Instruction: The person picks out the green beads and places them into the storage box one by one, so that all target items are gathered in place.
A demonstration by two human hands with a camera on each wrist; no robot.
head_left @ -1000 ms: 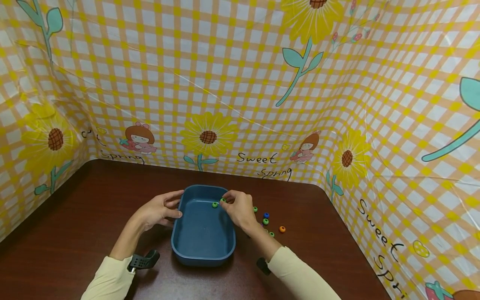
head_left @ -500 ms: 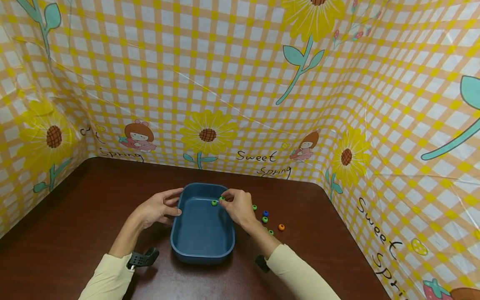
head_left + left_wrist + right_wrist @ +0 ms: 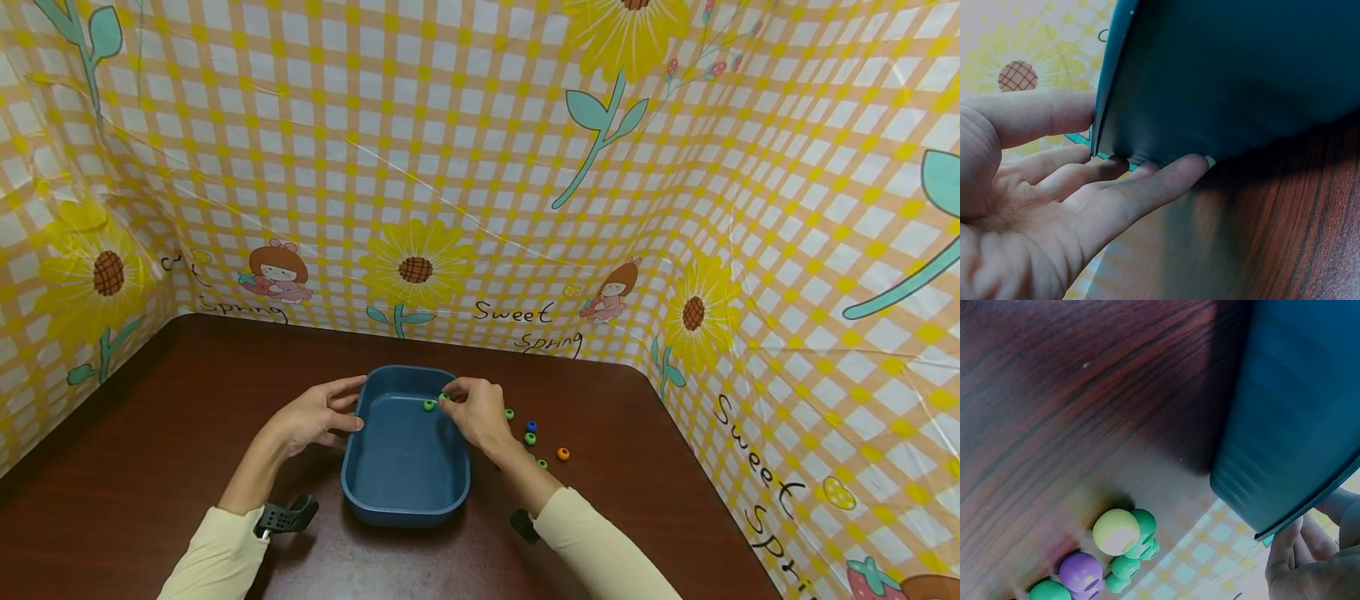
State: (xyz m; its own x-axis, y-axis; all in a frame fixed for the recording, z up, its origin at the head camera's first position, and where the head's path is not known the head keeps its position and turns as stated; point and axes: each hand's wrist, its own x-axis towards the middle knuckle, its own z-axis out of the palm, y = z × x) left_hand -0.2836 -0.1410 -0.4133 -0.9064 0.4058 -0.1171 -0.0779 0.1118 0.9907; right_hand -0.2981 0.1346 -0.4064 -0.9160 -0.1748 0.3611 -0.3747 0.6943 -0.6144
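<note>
right fingers (image 3: 459,386) still pinch a green bead (image 3: 444,397); left fingers (image 3: 347,387), spread, still touch tub (image 3: 408,458)

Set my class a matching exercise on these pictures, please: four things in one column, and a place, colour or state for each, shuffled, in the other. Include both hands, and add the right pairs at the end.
Things
1. left hand
2. right hand
3. orange bead
4. tray

Descriptions
A. on the table, right of the tray
B. pinching a green bead
C. blue, with rounded corners
D. touching the tray's left side

Right pairs: 1-D, 2-B, 3-A, 4-C
</note>
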